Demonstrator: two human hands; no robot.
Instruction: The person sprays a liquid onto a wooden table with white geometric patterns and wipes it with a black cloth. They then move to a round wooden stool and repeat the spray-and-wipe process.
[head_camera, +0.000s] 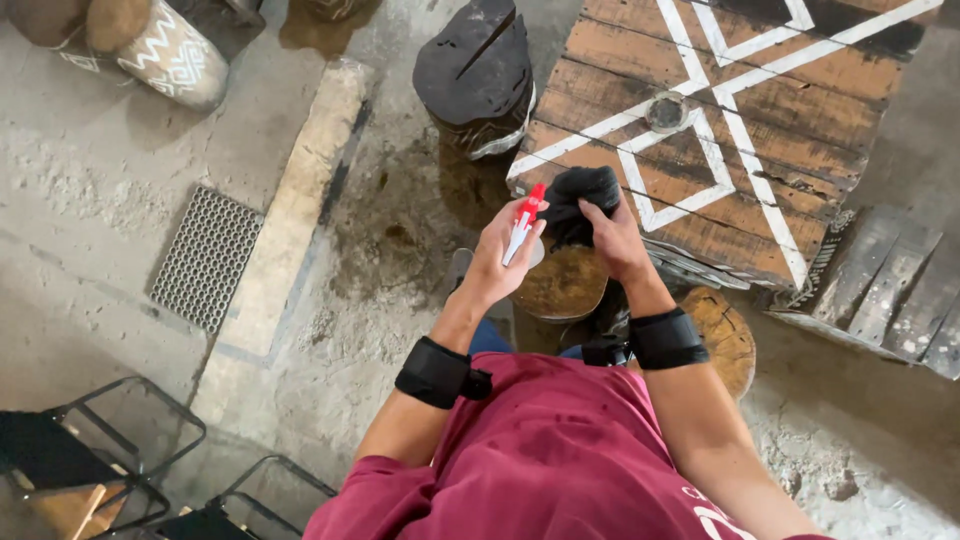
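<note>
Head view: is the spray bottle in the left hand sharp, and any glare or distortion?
Head view: spray bottle and left hand slightly soft; black cloth in right hand shows little detail; even daylight, no harsh glare; wide-angle bending at the edges.

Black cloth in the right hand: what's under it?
Beneath the black cloth held by the right hand is a round brown wooden stool top. The cloth and both hands cover its far edge. The left hand holds a spray bottle.
</note>
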